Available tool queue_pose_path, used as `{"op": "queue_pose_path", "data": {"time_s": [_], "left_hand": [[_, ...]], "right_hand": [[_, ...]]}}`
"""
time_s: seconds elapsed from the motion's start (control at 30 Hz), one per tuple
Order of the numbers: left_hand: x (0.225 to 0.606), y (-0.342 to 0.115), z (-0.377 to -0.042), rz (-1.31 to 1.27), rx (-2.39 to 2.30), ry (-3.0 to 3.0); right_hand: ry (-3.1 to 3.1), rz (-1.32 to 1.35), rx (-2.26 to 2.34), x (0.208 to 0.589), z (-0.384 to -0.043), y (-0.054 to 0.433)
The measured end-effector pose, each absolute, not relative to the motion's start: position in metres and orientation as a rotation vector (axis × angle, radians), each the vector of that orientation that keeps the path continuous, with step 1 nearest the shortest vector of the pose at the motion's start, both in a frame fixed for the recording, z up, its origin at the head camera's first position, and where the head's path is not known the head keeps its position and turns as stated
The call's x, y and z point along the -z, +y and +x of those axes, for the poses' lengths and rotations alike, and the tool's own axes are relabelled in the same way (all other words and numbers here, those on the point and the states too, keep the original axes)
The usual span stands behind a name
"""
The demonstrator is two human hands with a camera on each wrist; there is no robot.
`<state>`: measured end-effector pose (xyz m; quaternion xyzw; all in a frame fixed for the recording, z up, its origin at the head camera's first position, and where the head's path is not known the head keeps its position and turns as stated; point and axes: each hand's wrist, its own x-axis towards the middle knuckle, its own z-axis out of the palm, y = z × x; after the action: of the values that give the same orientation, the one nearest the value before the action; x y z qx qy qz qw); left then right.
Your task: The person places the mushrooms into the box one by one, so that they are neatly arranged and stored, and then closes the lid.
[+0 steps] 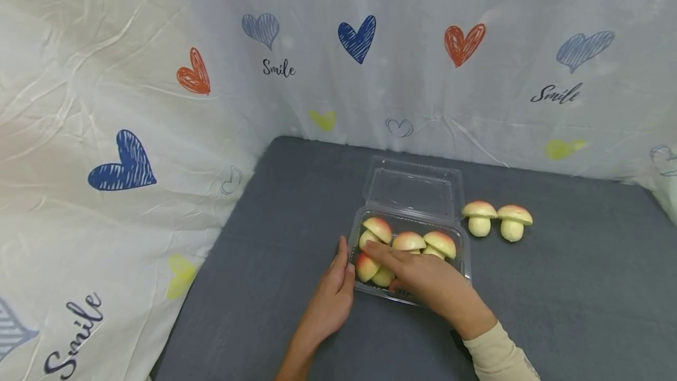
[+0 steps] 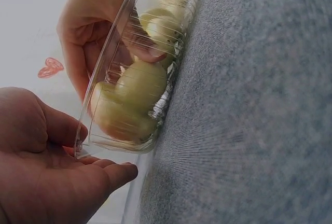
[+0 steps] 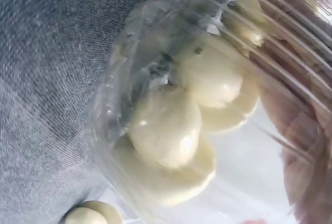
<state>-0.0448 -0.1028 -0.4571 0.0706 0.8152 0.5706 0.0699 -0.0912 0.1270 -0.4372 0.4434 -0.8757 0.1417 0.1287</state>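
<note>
A clear plastic clamshell container (image 1: 464,251) holds several mushrooms with pale stems and red-and-yellow caps. My left hand (image 1: 333,296) pinches the container's left rim between thumb and fingers, as the left wrist view shows. Reaching in over the front edge, my right hand (image 1: 431,281) has its thumb and fingers around a mushroom (image 1: 367,267) lying on its side at the front left. Behind that one are a tilted mushroom (image 1: 378,228) and two more, a middle one (image 1: 408,241) and a right one (image 1: 441,243). The right hand partly covers the contents.
The container's hinged lid (image 1: 415,190) lies folded back behind it. Two loose mushrooms stand right of the container, a nearer-left one (image 1: 479,218) and a right one (image 1: 513,222), on the grey cloth-covered table (image 1: 582,287). A white curtain (image 1: 402,87) with printed hearts hangs behind and left.
</note>
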Motion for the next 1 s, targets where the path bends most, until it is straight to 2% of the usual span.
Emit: {"op": "queue_pose_path", "data": {"time_s": [0.37,0.63,1.0], "left_hand": [[0.458,-0.103,-0.044,0.233,-1.727,2.469],[0.458,-0.103,-0.044,0.231,-1.728,2.470],[0.460,-0.102,-0.045,0.229,-1.718,2.487]], "right_hand": [[-2.546,1.258,-0.298,0.435,-0.088,0.130],[-2.524,1.246,-0.245,0.421,-0.079,0.138],[-2.482,1.076,-0.497,0.411,-0.086,0.174]]}}
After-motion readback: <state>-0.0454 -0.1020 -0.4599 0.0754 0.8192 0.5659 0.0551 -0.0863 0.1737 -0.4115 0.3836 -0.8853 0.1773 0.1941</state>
